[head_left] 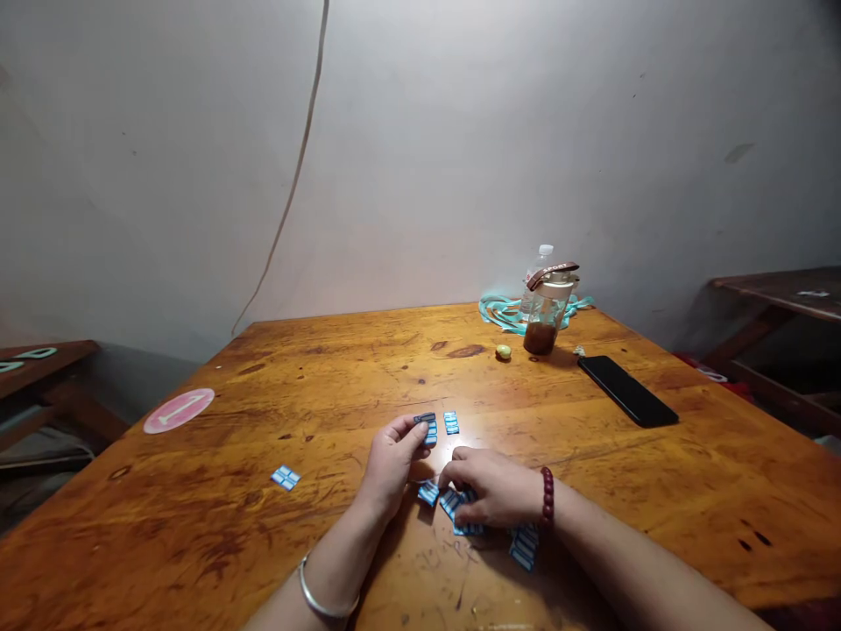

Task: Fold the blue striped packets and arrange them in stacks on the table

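My left hand (390, 464) is closed, pinching a small stack of blue-and-white printed cards (430, 434) between thumb and fingers. Just right of it, one similar card (451, 422) lies flat on the table. My right hand (496, 486) rests over a loose pile of the same cards (449, 503), its thumb and bent fingers apart and touching them; the palm hides part of the pile. Another few cards (427, 492) lie between the two hands, and more cards (524, 549) stick out below my right wrist. Off to the left is a separate card (286, 478).
The wooden table (315, 368) meets a grey wall. At the back right stand a cup with brown liquid (540, 337), a plastic bottle (545, 252) and a turquoise strap (499, 311). A small yellowish object (503, 352) and a black phone (627, 390) lie nearer. A pink round sticker (180, 411) is at left.
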The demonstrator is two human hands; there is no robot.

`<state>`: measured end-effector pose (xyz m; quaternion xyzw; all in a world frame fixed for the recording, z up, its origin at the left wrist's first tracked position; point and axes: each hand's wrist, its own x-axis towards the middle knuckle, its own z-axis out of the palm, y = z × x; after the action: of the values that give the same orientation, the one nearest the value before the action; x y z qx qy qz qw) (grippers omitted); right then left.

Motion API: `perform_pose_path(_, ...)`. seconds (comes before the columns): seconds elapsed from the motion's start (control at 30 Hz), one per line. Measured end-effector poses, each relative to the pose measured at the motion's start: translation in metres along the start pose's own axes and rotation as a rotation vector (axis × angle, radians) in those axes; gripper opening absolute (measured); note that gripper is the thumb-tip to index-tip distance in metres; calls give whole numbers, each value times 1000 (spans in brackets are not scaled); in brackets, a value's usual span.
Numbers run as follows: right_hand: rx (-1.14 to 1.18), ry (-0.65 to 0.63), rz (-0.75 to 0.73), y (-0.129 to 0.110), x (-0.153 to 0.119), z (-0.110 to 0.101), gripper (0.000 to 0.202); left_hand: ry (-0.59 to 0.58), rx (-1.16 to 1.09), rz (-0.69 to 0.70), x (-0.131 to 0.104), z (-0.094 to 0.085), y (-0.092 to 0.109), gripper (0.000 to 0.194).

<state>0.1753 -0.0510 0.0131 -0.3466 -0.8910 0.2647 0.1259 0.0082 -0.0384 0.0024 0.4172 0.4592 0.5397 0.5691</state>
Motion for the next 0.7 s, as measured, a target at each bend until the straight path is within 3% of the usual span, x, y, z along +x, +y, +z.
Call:
perform_pose_path(0.2, 147, 59, 19, 9, 4, 4, 7, -17, 9, -52, -1, 3, -2, 22)
perform_pose_path(0.33, 449, 109, 113, 13, 5, 2, 5, -40, 23, -63, -2, 3, -1, 23)
perform_pose_path(0.43, 662, 228, 130, 10, 7, -3, 4, -77, 40, -71, -5, 6, 0, 23)
perform_pose_path(0.53, 690, 386, 117, 4, 10, -5, 8, -103, 70, -67, -9, 9, 1, 23)
perform_pose_path(0.7, 635, 517, 124, 3, 13, 1, 11, -154, 76, -39, -12, 11, -2, 22)
